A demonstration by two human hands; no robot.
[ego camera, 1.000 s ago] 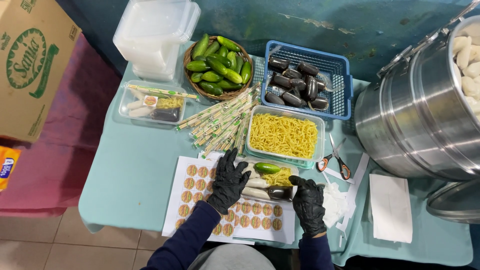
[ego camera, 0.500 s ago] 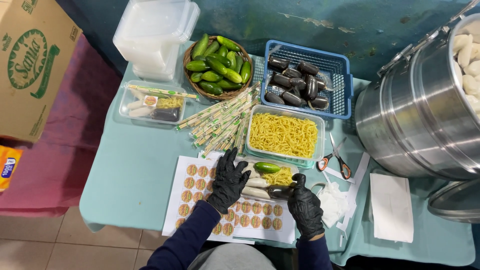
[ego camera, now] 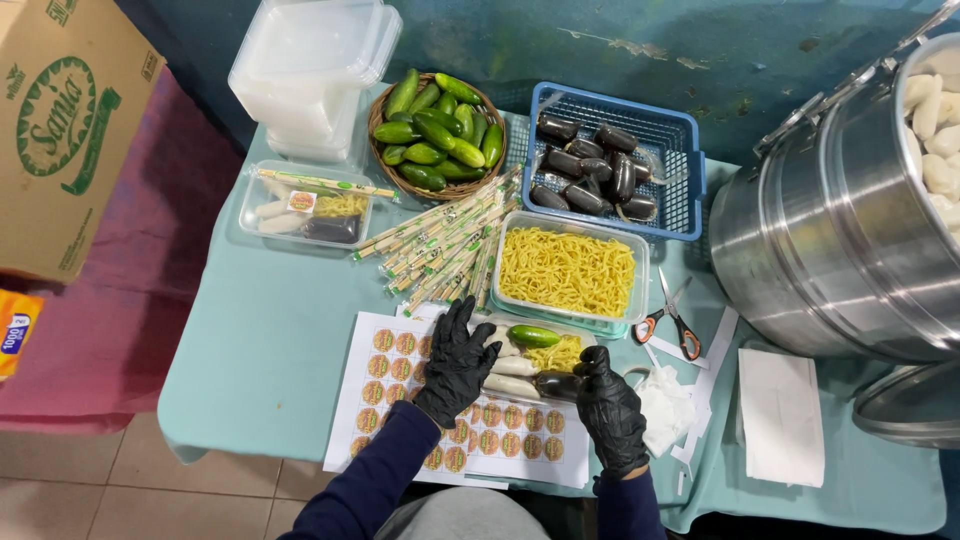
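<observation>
Both gloved hands rest at a clear shallow tray (ego camera: 535,352) set on the sticker sheet (ego camera: 400,400) at the near edge of the desk (ego camera: 270,340). Left hand (ego camera: 458,362): fingers spread wide and flat, tips against the tray's left end and the white rolls (ego camera: 512,367) inside; it grips nothing, reads as bracing the tray so it does not slide. Right hand (ego camera: 608,410): fingers curled loosely at the tray's right corner, touching a dark sauce pouch (ego camera: 556,383); whether it pinches the pouch or only presses it I cannot tell. Tray also holds a small cucumber (ego camera: 533,336) and a pinch of yellow noodles (ego camera: 556,354), packed side by side to fit. Supplies stand in an arc just beyond the tray, within reach: noodle tub (ego camera: 567,272), wrapped chopsticks (ego camera: 450,245), basket of cucumbers (ego camera: 437,130), blue crate of pouches (ego camera: 600,165). A closed filled tray (ego camera: 305,205) sits well apart to the left, likely out of the working zone. Scissors (ego camera: 668,318) lie beside the tub.
</observation>
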